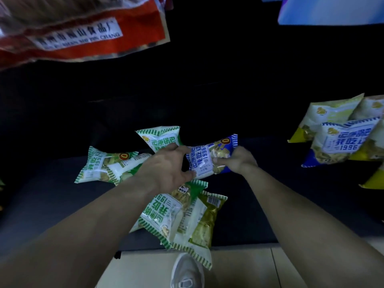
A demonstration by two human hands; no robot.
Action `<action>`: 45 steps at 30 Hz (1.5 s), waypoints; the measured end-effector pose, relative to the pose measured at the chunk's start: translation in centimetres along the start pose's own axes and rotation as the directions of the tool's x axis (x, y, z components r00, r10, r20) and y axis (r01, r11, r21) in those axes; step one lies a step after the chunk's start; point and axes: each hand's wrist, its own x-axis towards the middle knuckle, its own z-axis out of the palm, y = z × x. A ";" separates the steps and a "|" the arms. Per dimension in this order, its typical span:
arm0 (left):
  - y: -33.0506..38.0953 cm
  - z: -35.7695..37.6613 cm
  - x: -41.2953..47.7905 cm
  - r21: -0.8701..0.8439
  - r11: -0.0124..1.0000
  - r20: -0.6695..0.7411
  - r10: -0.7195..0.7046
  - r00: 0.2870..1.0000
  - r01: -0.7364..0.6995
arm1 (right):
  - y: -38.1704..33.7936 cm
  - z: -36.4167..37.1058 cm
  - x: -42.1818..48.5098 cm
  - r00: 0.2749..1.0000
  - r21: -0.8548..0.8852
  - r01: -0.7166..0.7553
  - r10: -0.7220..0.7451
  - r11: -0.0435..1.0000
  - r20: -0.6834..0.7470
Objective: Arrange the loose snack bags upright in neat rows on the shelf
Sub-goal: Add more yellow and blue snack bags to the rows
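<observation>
Head view looks down on a dark shelf where both hands grasp one blue-and-white snack bag lying sideways: the left hand grips its near end, the right hand pinches the far end. Green-and-white snack bags lie loose and flat around and under the left wrist. To the right, yellow and blue bags stand leaning in a cluster, well apart.
</observation>
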 end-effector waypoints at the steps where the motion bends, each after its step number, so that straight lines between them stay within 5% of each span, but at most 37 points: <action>1: 0.1 0.0 -0.1 -0.005 1.000 -0.002 0.002 1.000 -0.002 | 0.1 -0.1 -0.1 1.000 0.025 0.019 -0.019 1.000 0.003; 7: 1.2 -0.6 -0.8 0.019 0.999 -0.017 0.029 0.999 -0.028 | 0.2 -2.6 -2.2 0.989 0.114 0.148 -0.143 0.982 -0.047; 14: 4.0 -3.3 -1.7 -0.008 0.998 -0.055 0.061 0.997 -0.061 | -1.7 -13.9 -10.9 0.932 -0.099 0.362 -0.362 0.927 0.012; 18: 7.9 -4.2 -3.7 -0.162 0.970 -0.053 0.173 0.983 -0.180 | -1.8 -20.2 -18.4 0.911 -0.140 0.411 -0.408 0.901 0.054; 23: 13.7 -3.4 -6.8 -0.388 0.869 0.038 0.347 0.937 -0.306 | 1.3 -23.9 -26.4 0.886 0.104 0.462 -0.464 0.881 -0.006; 27: 16.5 -3.2 -8.2 -0.451 0.811 -0.024 0.407 0.913 -0.373 | 4.6 -24.3 -29.3 0.890 0.226 0.456 -0.440 0.861 -0.119; 33: 18.3 -3.3 -8.3 0.036 0.923 -0.073 0.385 0.920 -0.383 | 6.0 -25.2 -30.5 0.866 -0.144 0.418 -0.441 0.897 -0.234; 38: 19.9 -2.8 -8.0 0.255 0.881 -0.019 0.417 0.909 -0.399 | 4.8 -23.1 -30.6 0.863 -0.647 0.400 -0.505 0.649 0.027; 41: 21.2 -2.5 -7.6 0.276 0.860 -0.042 0.458 0.888 -0.430 | 4.6 -22.0 -29.5 0.911 -0.702 0.355 -0.397 0.617 0.112; 45: 21.3 -2.5 -6.8 0.149 0.897 -0.115 0.433 0.894 -0.416 | 5.4 -22.4 -27.7 0.921 -0.601 0.355 -0.377 0.716 0.094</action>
